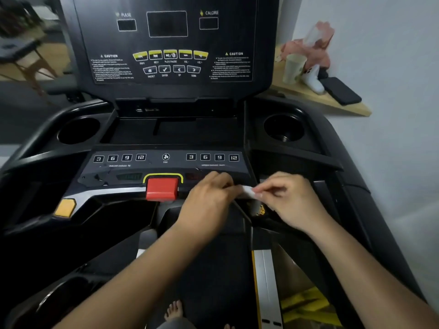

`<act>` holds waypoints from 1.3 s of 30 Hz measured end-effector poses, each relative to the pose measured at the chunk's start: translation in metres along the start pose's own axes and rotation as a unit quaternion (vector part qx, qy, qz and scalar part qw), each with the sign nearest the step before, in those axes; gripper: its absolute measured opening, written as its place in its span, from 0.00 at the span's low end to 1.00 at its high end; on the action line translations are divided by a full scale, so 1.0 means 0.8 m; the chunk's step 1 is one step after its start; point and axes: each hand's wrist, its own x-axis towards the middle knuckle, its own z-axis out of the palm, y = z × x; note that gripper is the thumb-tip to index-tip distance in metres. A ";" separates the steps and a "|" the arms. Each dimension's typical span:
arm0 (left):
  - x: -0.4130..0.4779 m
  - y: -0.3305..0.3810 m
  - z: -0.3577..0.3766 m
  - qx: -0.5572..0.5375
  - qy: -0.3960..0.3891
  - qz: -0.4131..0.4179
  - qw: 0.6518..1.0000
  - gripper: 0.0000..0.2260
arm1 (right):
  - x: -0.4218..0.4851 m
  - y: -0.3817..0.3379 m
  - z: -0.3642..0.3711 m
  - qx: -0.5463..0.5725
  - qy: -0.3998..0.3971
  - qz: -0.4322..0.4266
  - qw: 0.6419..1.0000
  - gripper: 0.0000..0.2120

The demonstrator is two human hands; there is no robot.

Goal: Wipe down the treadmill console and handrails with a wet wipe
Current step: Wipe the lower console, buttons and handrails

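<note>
The black treadmill console (166, 160) fills the view, with numbered buttons, a fan button and a red stop button (162, 188) at its front edge. A small white wet wipe (247, 191) is stretched between both hands just right of the red button, in front of the console's lower panel. My left hand (209, 200) pinches its left end with curled fingers. My right hand (288, 198) pinches its right end between thumb and fingertips. The dark handrails (351, 176) run down both sides. Most of the wipe is hidden by my fingers.
An upright display panel (166, 43) with yellow buttons stands behind. Round cup holders (283, 128) sit left and right. A wooden shelf (332, 100) at right holds a paper cup (293, 67), a white bottle and a black phone. A yellow tab (65, 207) sits lower left. Bare feet show below.
</note>
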 end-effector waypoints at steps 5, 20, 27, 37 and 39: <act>0.067 -0.052 -0.011 0.031 -0.023 -0.071 0.997 0.09 | 0.092 -0.033 0.022 -0.050 0.074 0.009 0.996 0.05; 0.064 -0.072 -0.023 -0.009 -0.034 -0.060 0.998 0.11 | 0.087 -0.042 0.022 -0.073 0.073 0.038 0.994 0.06; 0.005 -0.044 -0.021 -0.035 -0.033 -0.006 0.999 0.10 | -0.012 -0.038 0.039 -0.080 0.074 0.043 0.993 0.10; 0.049 -0.008 -0.012 0.012 -0.022 -0.109 0.994 0.04 | 0.063 -0.055 0.046 -0.113 0.170 0.095 0.974 0.03; 0.032 0.007 -0.011 -0.037 -0.051 -0.154 0.986 0.05 | 0.035 -0.050 0.053 -0.159 0.164 0.061 0.972 0.05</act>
